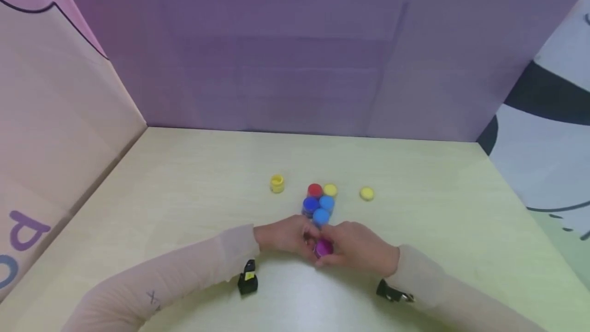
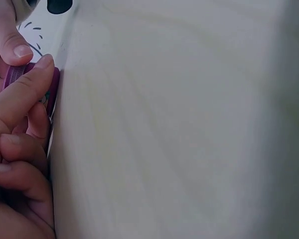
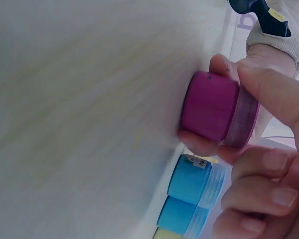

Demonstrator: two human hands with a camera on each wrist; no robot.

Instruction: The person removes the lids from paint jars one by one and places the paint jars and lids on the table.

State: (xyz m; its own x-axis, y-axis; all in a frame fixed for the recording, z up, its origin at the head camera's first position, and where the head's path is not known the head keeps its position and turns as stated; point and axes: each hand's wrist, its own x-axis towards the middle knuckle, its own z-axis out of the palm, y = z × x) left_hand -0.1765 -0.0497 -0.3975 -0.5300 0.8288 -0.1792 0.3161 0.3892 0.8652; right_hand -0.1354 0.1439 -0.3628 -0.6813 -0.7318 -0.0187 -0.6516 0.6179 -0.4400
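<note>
Both hands meet around a small magenta paint jar [image 1: 324, 248], which stands upright on the table at the near end of a group of jars. My left hand [image 1: 285, 235] grips its body from the left, thumb and fingers on either side. From the right, my right hand [image 1: 361, 247] pinches the ribbed lid [image 3: 242, 119] between thumb and curled fingers. The lid sits on the jar in the right wrist view. Just beyond the hands is a light blue jar [image 1: 321, 216], with a second light blue jar [image 1: 327, 204] behind it.
A dark blue jar [image 1: 311, 205], a red jar [image 1: 315, 190] and a yellow-topped jar [image 1: 330, 190] complete the cluster. An uncapped yellow jar [image 1: 277, 184] stands to the left; a loose yellow lid [image 1: 367, 193] lies to the right. A purple partition [image 1: 295, 65] borders the table's back.
</note>
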